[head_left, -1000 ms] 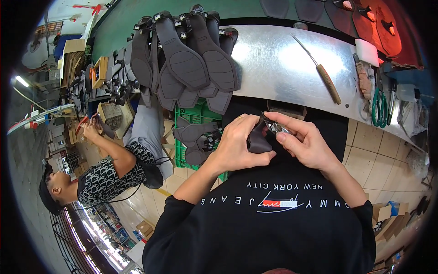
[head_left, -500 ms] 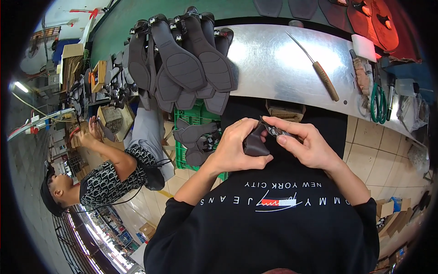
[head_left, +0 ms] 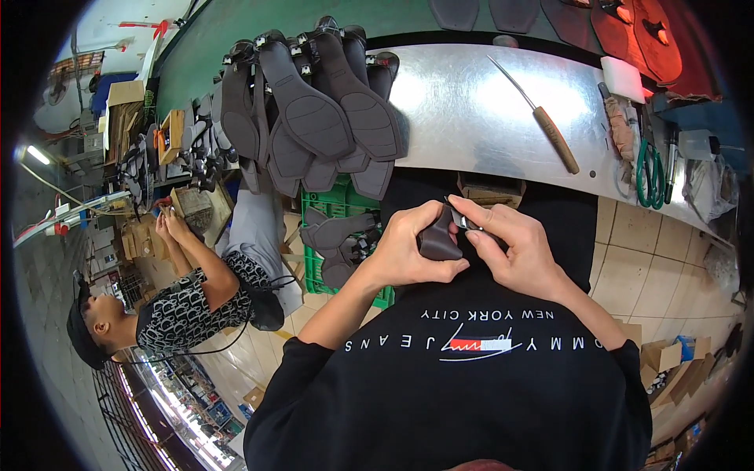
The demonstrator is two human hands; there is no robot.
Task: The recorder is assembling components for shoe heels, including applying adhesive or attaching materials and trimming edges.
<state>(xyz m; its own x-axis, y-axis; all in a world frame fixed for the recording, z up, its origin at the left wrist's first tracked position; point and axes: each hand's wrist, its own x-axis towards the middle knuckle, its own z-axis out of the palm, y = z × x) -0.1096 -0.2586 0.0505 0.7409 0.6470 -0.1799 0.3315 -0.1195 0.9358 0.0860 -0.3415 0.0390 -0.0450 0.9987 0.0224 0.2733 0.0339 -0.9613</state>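
Observation:
Close in front of my chest, my left hand [head_left: 410, 242] is wrapped round a dark brown sandal [head_left: 440, 243], its smooth sole curved between thumb and fingers. Opposite it, my right hand [head_left: 509, 242] pinches the sandal's strap with a shiny metallic ornament [head_left: 466, 224] between thumb and fingertips. Both hands nearly meet at the sandal's upper end, and my fingers hide part of the strap. Beyond them, a pile of dark sandals [head_left: 314, 122] lies soles up at the bench's left. An awl with a wooden handle [head_left: 556, 141] rests on the metal bench top [head_left: 455, 102].
Below the bench's edge, a green crate [head_left: 314, 271] holds more dark sandals. Scissors with green handles [head_left: 650, 174] and a white block [head_left: 624, 78] sit at the bench's right. Loose soles [head_left: 514, 14] lie along the far side. A co-worker [head_left: 173, 306] works at left.
My right fingers have shifted on the strap, turning its ornament and hiding more of it. The sandal stays in my left hand. The co-worker's hands have come closer together.

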